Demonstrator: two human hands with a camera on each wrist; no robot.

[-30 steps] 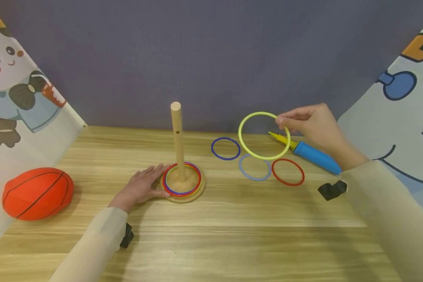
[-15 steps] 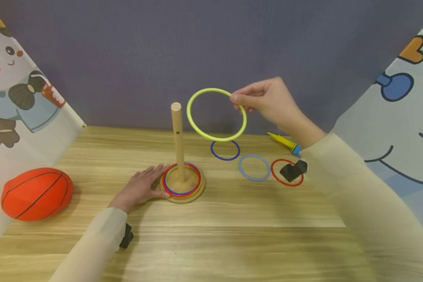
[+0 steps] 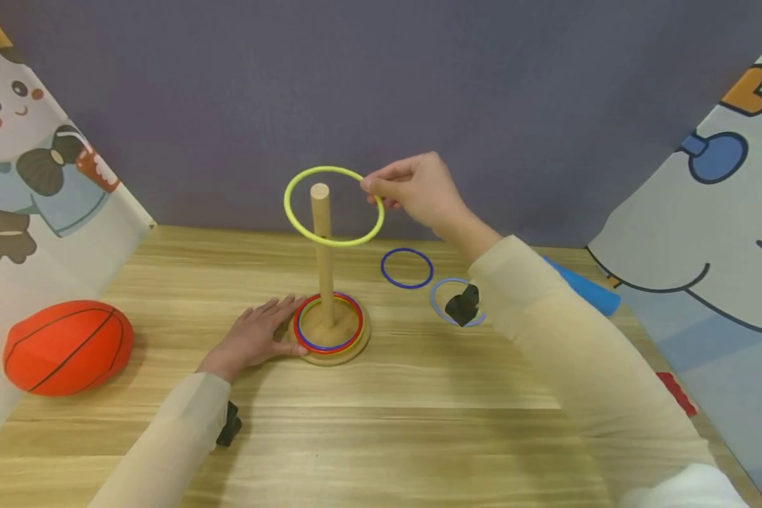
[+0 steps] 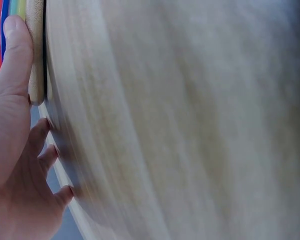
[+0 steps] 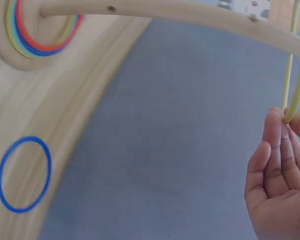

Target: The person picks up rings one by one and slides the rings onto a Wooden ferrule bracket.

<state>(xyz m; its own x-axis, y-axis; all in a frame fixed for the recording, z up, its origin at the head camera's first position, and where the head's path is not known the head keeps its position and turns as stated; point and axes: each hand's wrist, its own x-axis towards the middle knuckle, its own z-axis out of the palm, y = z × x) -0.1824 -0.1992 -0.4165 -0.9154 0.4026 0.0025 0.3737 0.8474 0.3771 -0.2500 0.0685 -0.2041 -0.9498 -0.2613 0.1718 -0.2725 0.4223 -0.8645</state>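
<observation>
My right hand (image 3: 413, 189) pinches a yellow-green ring (image 3: 305, 229) by its right edge and holds it around the top of the upright wooden peg (image 3: 322, 261). In the right wrist view the ring (image 5: 296, 75) hangs from my fingertips (image 5: 277, 125) beside the peg (image 5: 165, 12). My left hand (image 3: 257, 337) lies flat on the table with its fingers against the left side of the round wooden base (image 3: 330, 353). Red, blue and yellow rings (image 3: 355, 324) lie stacked on that base. The left wrist view shows my thumb (image 4: 12, 60) pressed on the base edge (image 4: 36, 55).
A dark blue ring (image 3: 407, 268) and a light blue ring (image 3: 441, 310) lie on the wooden table (image 3: 387, 423) right of the peg. A blue pump (image 3: 587, 291) shows behind my right sleeve. An orange ball (image 3: 66, 347) rests at the left. Cartoon-printed panels flank both sides.
My right hand has carried the yellow-green ring up and leftward from above the loose rings to the peg's top. The left hand has stayed on the base.
</observation>
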